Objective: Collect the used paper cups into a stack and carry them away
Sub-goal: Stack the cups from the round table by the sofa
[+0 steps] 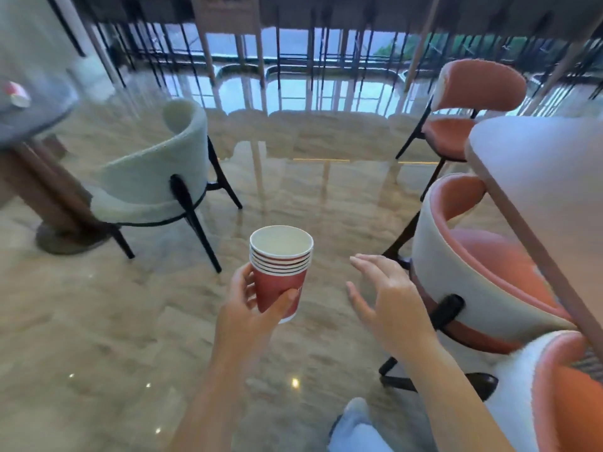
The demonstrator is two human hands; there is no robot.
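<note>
Six or so white rolled rims show one above another at the top of the stack of red paper cups [280,272], so the collecting looks largely done and the carrying-away step appears to be in hand. The stack is held in the air, nearly upright with a slight tilt, over the glossy beige marble floor [98,321]. It sits between the white boucle chair [153,177] on the left and the pink-and-white armchair [473,272] on the right, touching neither. The left grip [248,301] is wrapped round the lower half of the outermost cup, thumb across the front and fingers behind. The right grip [381,298] hovers just beside the stack, apart from it, fingers spread and relaxed, holding nothing. The topmost cup looks empty and white inside, and the cups seem evenly seated, with no rim cocked. A small red-and-white object [18,93] lies on the grey round counter [42,115] at far left, too blurred to say whether it is another cup. If it is, the next move calls for walking over and dropping it in with the free grip. Otherwise it calls for keeping the stack level while passing the chair legs.
</note>
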